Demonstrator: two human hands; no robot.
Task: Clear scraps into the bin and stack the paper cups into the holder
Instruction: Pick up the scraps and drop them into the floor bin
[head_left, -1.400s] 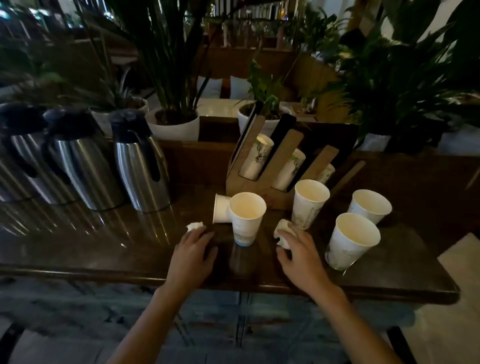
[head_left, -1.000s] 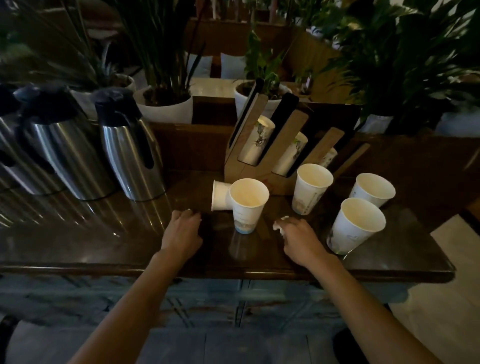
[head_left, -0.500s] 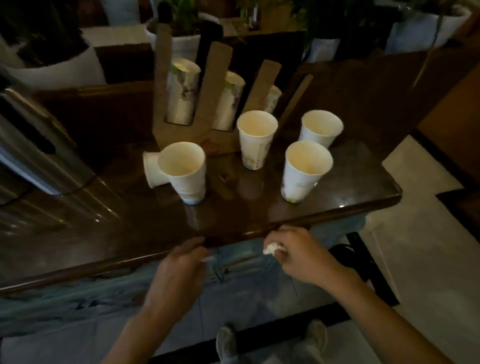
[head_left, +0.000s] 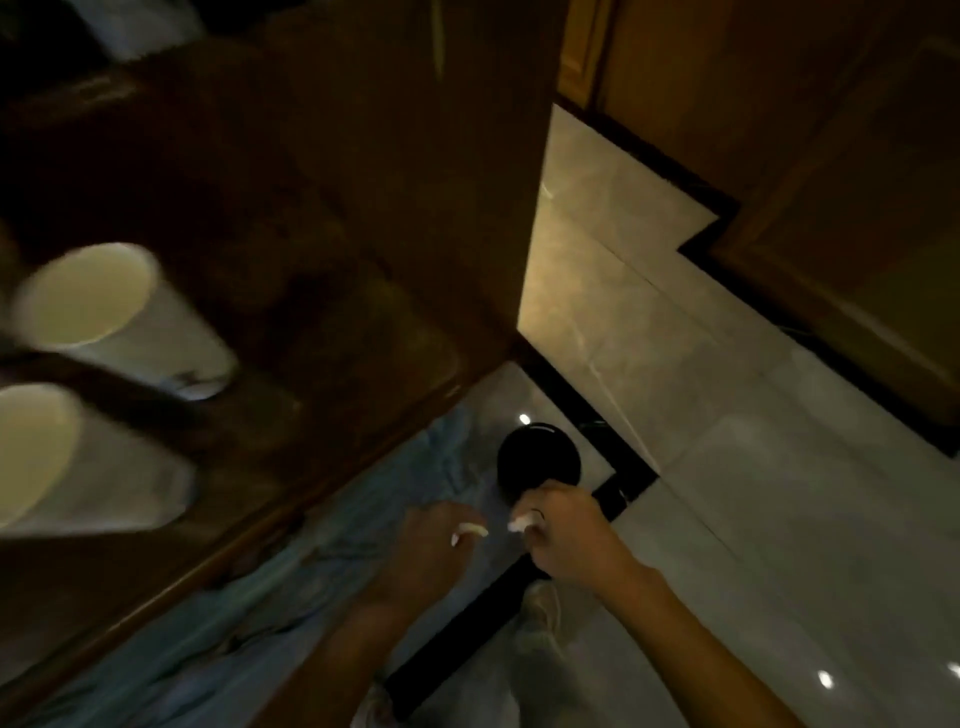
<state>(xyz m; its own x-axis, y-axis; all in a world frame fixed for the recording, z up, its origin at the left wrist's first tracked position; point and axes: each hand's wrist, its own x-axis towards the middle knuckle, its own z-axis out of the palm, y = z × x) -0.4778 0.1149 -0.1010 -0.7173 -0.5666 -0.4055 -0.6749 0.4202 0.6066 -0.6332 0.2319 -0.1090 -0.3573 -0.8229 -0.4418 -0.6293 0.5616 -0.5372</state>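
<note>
My left hand (head_left: 426, 556) pinches a small white paper scrap (head_left: 470, 531) below the table's edge. Close beside it, my right hand (head_left: 566, 530) grips another white scrap (head_left: 519, 524). Both hands hover just in front of a round black bin (head_left: 537, 460) on the floor, and the right hand covers its near rim. Two white paper cups (head_left: 104, 306) (head_left: 62, 467) stand blurred on the dark wooden table (head_left: 322, 249) at the left. The cup holder is out of view.
The table's corner juts toward the bin. A blue cloth (head_left: 332, 561) hangs under the tabletop. Pale floor tiles (head_left: 779, 519) with black strips spread to the right, and wooden panelling (head_left: 810, 156) stands beyond. My shoes (head_left: 540, 608) show below the hands.
The view has swung down and right, from the tabletop to the floor. Both hands have left the table's edge with their scraps and now hang by the black bin.
</note>
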